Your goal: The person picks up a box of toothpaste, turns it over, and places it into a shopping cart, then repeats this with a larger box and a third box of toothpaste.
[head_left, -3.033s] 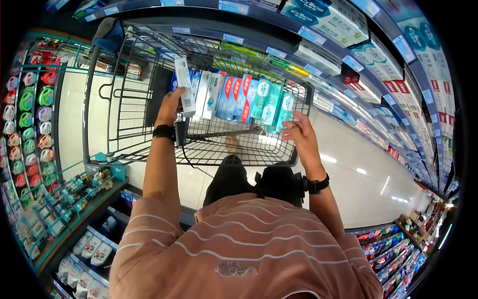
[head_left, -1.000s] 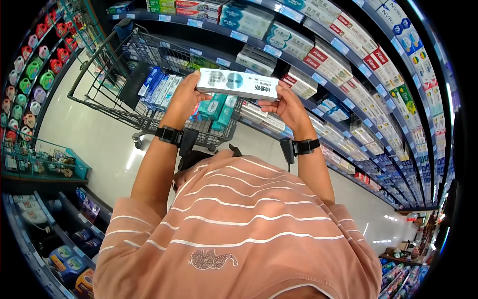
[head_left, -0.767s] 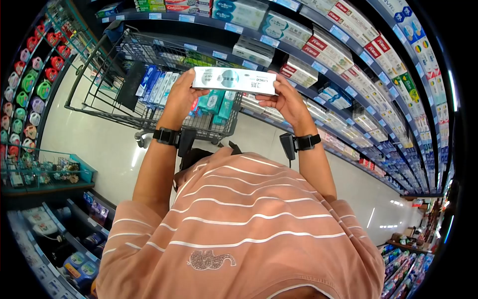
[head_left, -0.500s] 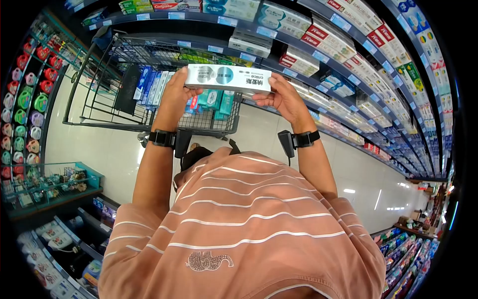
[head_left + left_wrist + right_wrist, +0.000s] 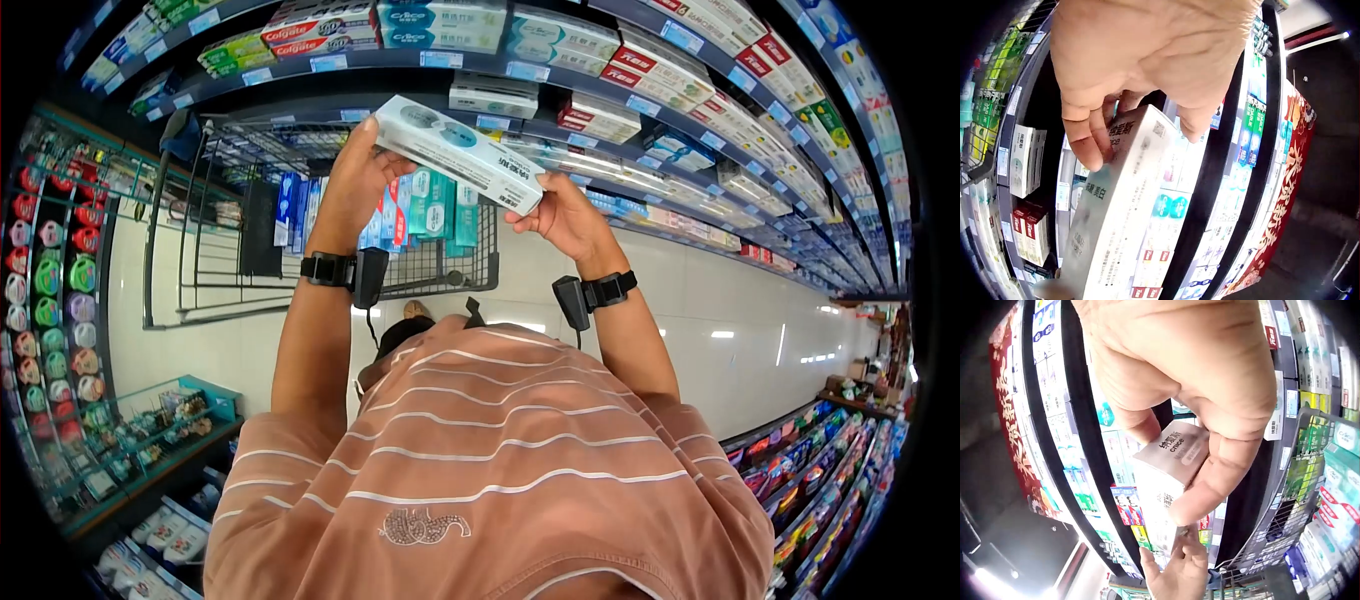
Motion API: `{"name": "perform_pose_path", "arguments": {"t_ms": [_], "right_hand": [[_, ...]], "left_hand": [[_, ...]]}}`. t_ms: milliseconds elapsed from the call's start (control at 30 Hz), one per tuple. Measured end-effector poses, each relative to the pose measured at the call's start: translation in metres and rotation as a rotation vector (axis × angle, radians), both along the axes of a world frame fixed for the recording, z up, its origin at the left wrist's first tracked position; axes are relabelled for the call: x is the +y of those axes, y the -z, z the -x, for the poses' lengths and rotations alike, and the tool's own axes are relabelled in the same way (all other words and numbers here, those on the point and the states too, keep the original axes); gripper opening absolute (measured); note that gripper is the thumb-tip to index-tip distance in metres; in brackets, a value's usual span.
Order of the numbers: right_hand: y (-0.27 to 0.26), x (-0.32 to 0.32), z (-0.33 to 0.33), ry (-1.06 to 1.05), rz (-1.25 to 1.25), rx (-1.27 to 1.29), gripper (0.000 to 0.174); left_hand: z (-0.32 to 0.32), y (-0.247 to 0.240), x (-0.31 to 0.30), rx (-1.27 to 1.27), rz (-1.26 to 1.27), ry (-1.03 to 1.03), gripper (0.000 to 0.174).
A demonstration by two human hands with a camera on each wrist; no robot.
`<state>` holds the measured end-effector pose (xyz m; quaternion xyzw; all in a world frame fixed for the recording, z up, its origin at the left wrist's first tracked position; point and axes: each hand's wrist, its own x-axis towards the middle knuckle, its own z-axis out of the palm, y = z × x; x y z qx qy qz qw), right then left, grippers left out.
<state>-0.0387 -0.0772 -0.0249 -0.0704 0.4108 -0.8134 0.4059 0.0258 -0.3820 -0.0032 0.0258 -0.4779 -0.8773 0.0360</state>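
Observation:
A long white toothpaste box (image 5: pixel 460 152) is held between both hands above the cart, its left end higher than its right in the head view. The left hand (image 5: pixel 362 185) grips the left end, and the right hand (image 5: pixel 570 218) pinches the other end by a corner. In the left wrist view, the left hand (image 5: pixel 1154 56) has fingers and thumb on opposite sides of the box (image 5: pixel 1125 206). The right wrist view shows the right hand (image 5: pixel 1191 375) round the box's printed end (image 5: pixel 1175 453), with the left hand (image 5: pixel 1179 575) at the far end.
A wire shopping cart (image 5: pixel 490 262) holds blue, white, red and teal boxes (image 5: pixel 432 205). Shelves of toothpaste boxes (image 5: pixel 440 28) run behind it and down the right side. Bottles (image 5: pixel 48 275) stand on racks at the left, and a teal-edged display (image 5: pixel 215 397) is at lower left.
The box came up from the cart into both hands. Over the last half second it has tilted, its right end dropping and its side face turning into view. The head view has shifted too.

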Motion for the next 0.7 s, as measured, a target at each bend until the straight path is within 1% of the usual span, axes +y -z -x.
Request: {"name": "perform_pose_path", "arguments": {"t_ms": [33, 133, 167, 267, 300, 400, 433, 533, 567, 600, 667, 700], "right_hand": [[0.0, -0.003, 0.0, 0.011, 0.031, -0.018, 0.055], [-0.001, -0.013, -0.002, 0.047, 0.148, -0.084, 0.055], [-0.002, -0.018, -0.003, 0.058, 0.192, -0.106, 0.055], [-0.008, -0.04, -0.011, 0.08, 0.182, -0.072, 0.051], [-0.011, -0.048, -0.013, 0.057, 0.228, -0.094, 0.046], [-0.021, -0.071, -0.029, 0.12, 0.07, -0.028, 0.038], [-0.019, -0.072, -0.03, 0.066, 0.02, -0.037, 0.034], [-0.014, -0.063, -0.024, -0.083, -0.249, 0.1, 0.039], [-0.017, -0.06, -0.019, -0.061, -0.314, 0.104, 0.043], [-0.018, -0.055, -0.011, 0.023, -0.306, 0.114, 0.045], [-0.02, -0.049, 0.006, 0.191, -0.283, 0.136, 0.05], [-0.025, -0.049, 0.014, 0.231, -0.279, 0.159, 0.059]], "left_hand": [[0.007, -0.001, 0.0, 0.017, -0.046, 0.026, 0.051], [0.025, -0.005, 0.013, 0.017, 0.03, -0.018, 0.049], [0.028, -0.006, 0.015, 0.043, 0.004, 0.024, 0.05], [0.035, 0.003, 0.034, 0.004, -0.058, 0.115, 0.049], [0.035, 0.009, 0.043, -0.028, -0.041, 0.115, 0.049], [0.029, 0.016, 0.052, -0.112, -0.175, 0.207, 0.055], [0.024, 0.006, 0.045, -0.131, -0.157, 0.23, 0.053], [0.03, 0.022, 0.016, -0.141, -0.244, 0.396, 0.045], [0.03, 0.024, 0.008, -0.158, -0.224, 0.42, 0.047], [0.028, 0.025, 0.0, -0.192, -0.245, 0.458, 0.048], [0.024, 0.01, -0.015, -0.256, -0.281, 0.534, 0.05], [0.023, 0.011, -0.022, -0.255, -0.287, 0.554, 0.052]]}}
